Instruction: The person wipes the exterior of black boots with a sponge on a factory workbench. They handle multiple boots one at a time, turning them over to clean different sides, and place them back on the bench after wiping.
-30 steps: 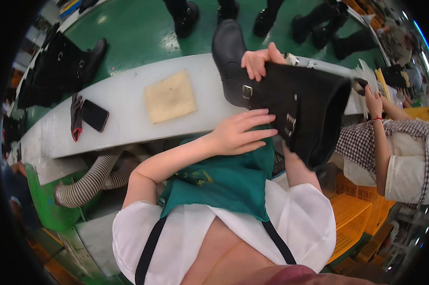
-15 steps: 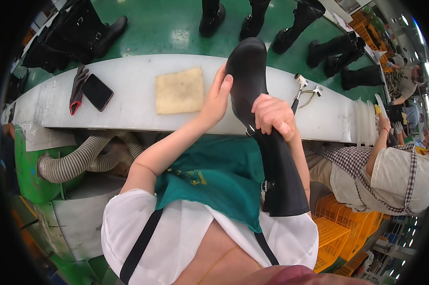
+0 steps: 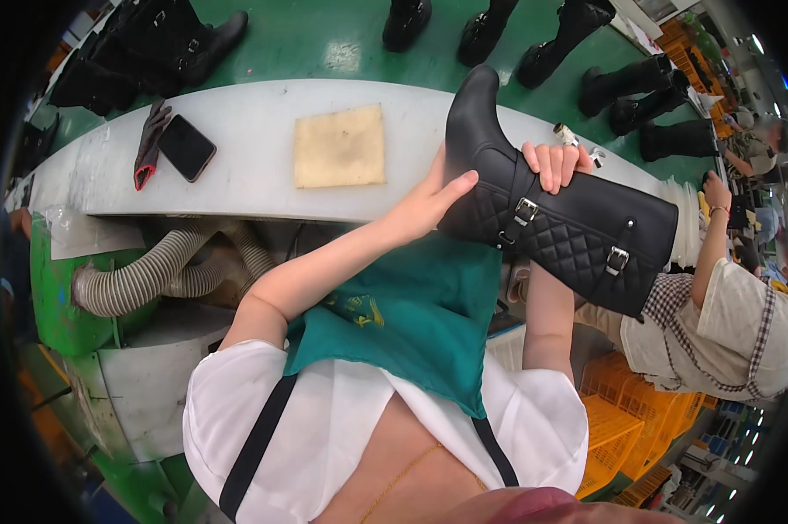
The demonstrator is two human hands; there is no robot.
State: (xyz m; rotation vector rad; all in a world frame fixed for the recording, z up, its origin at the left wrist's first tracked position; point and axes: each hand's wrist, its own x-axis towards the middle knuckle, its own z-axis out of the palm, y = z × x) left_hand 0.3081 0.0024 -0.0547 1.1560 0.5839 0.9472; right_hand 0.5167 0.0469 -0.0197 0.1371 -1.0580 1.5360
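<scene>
A tall black boot (image 3: 577, 223) with quilted panels and silver buckles is held up in both hands, over the table's near edge. Its toe points away and its shaft opening lies to the right. My left hand (image 3: 442, 196) grips the boot by the heel and sole side, thumb across the quilting near the ankle. From behind the shaft, the fingers of my right hand (image 3: 555, 164) wrap over the upper edge close to the ankle; the rest of that hand is hidden. Left of the boot, a pale yellow square pad (image 3: 339, 147) lies flat on the white table (image 3: 245, 131).
At left on the table are a phone (image 3: 187, 148) and a dark glove (image 3: 153, 140) with red cuff. Metal air-gun heads (image 3: 568, 136) show beyond the boot. More black boots (image 3: 560, 39) stand past the table. A co-worker (image 3: 726, 319) works at right near orange crates (image 3: 621, 428).
The boot has turned from nearly upright to lying sideways, its shaft swinging right and up so the buckled, quilted side shows. My right hand has shifted to the shaft's far edge.
</scene>
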